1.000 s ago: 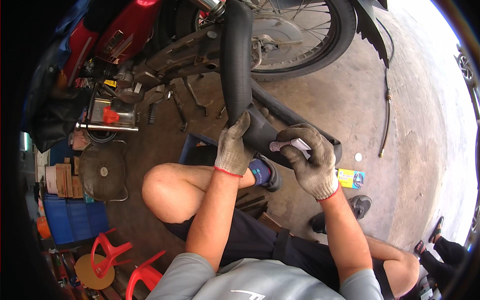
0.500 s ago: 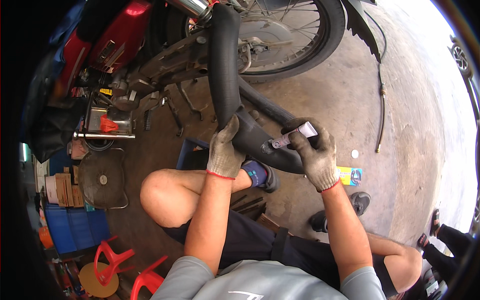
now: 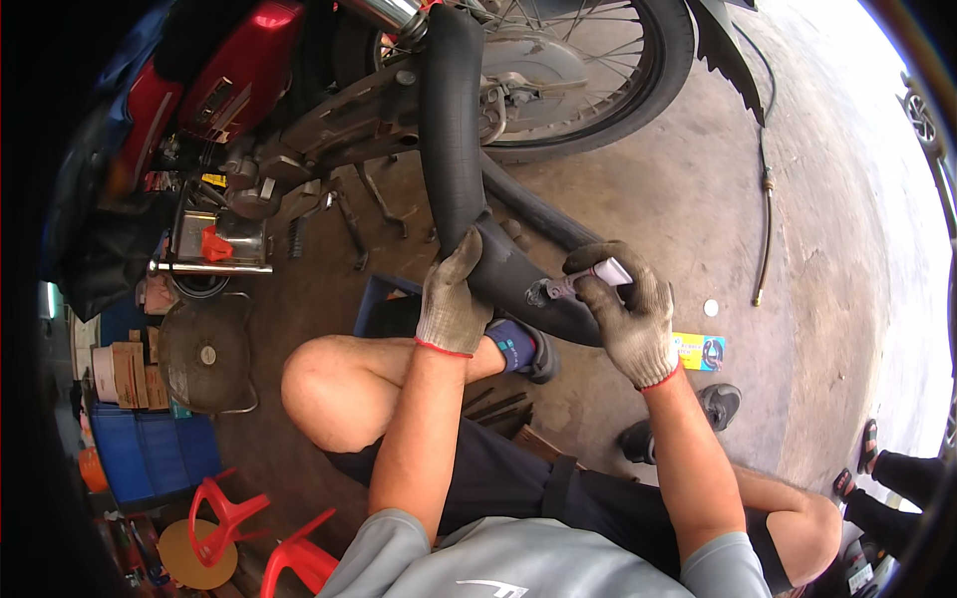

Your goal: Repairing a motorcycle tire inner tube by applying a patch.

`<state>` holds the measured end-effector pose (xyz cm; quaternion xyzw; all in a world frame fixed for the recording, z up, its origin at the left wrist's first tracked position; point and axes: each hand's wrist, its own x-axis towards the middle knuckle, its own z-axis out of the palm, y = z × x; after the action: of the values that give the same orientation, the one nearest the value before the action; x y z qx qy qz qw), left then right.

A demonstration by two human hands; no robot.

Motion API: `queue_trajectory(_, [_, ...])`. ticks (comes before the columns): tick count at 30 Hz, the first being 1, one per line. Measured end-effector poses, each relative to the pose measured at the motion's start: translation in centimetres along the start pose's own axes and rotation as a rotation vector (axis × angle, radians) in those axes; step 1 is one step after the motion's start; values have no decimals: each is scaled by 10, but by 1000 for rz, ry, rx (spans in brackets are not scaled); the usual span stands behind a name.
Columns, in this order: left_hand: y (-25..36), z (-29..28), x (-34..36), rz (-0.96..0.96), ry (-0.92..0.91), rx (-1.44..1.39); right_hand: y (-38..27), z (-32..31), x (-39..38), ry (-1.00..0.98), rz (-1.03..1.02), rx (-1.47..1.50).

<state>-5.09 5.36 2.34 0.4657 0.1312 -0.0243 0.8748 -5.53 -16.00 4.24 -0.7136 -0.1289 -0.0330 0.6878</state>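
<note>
A black inner tube point(image 3: 451, 130) droops from beside the motorcycle's shock point(image 3: 384, 15) and bends toward the lower right. My gloved left hand point(image 3: 449, 299) is wrapped around its bend, with the thumb on top. My gloved right hand point(image 3: 628, 319) grips a small pale squeeze tube point(image 3: 605, 273), whose nozzle end is against the inner tube at a glossy smeared spot point(image 3: 535, 293). A yellow and blue box point(image 3: 701, 351) and a small round white object point(image 3: 710, 308) lie on the floor right of my right hand.
A motorcycle with a spoked wheel point(image 3: 568, 80) fills the top. A hose point(image 3: 767, 239) lies on the floor at right. A metal tray point(image 3: 199, 242), blue bins point(image 3: 140, 448) and red chairs point(image 3: 224, 523) are at left. Another person's sandalled feet point(image 3: 862, 473) show at lower right.
Since a second ago, the squeeze tube has tilted and the glossy smear has come into view under it. The view has shifted slightly. My left hand keeps its grip.
</note>
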Motion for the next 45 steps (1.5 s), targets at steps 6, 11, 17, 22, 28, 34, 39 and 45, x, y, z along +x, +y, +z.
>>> queue_trajectory(6, [-2, -3, 2, 6, -22, -48, -6, 2, -4, -104, -305, -165])
queue_trajectory(11, [2, -1, 0, -14, -32, -40, -5, 6, -1, -91, -309, -136])
queue_trajectory(17, [2, -1, -1, -22, -29, -35, -4, 5, 3, -6, -125, -107])
queue_trajectory(22, [1, -2, 1, -10, -60, -72, -8, 5, 5, -27, 25, -140])
queue_trajectory(28, [0, -2, 0, -8, -35, -23, -12, 3, 8, -40, 201, 87])
queue_trajectory(34, [2, -6, 2, -17, -75, -3, -11, 4, 14, 24, 243, 116])
queue_trajectory(39, [0, -1, 1, -33, -34, -55, -11, 2, 11, -75, 174, 2])
queue_trajectory(45, [3, 1, -2, -31, -16, -34, -8, 5, 10, -43, -52, -131])
